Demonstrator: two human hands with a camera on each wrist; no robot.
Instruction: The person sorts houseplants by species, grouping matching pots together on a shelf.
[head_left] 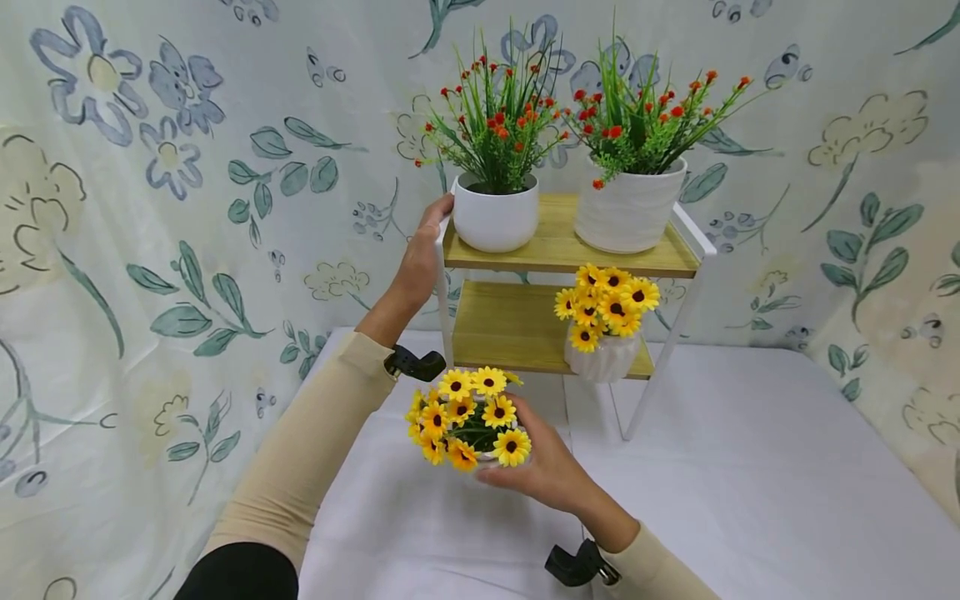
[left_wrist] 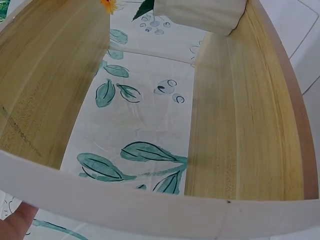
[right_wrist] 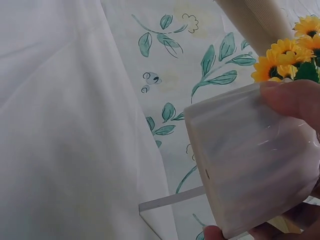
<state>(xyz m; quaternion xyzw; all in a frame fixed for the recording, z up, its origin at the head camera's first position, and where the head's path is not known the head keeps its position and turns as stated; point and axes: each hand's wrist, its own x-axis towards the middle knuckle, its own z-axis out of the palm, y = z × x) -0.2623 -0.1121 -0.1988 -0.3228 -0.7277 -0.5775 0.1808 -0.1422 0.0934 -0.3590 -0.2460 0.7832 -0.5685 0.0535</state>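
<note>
My right hand (head_left: 551,467) holds a white pot of yellow artificial sunflowers (head_left: 468,417) in front of the shelf, above the white cloth. The right wrist view shows the ribbed white pot (right_wrist: 255,155) tilted, with thumb and fingers around it. My left hand (head_left: 422,258) grips the upper left side of a two-tier shelf (head_left: 558,221) with wooden boards and a white frame. Only part of a finger (left_wrist: 17,222) shows by the frame in the left wrist view. A second sunflower pot (head_left: 603,358) stands on the lower board's right end.
On the top board stand two white pots of red-flowered grass, a rounded one (head_left: 495,217) at left and a wider one (head_left: 628,208) at right. A white cloth (head_left: 750,467) covers the table. Floral fabric (head_left: 300,108) hangs behind and along the sides.
</note>
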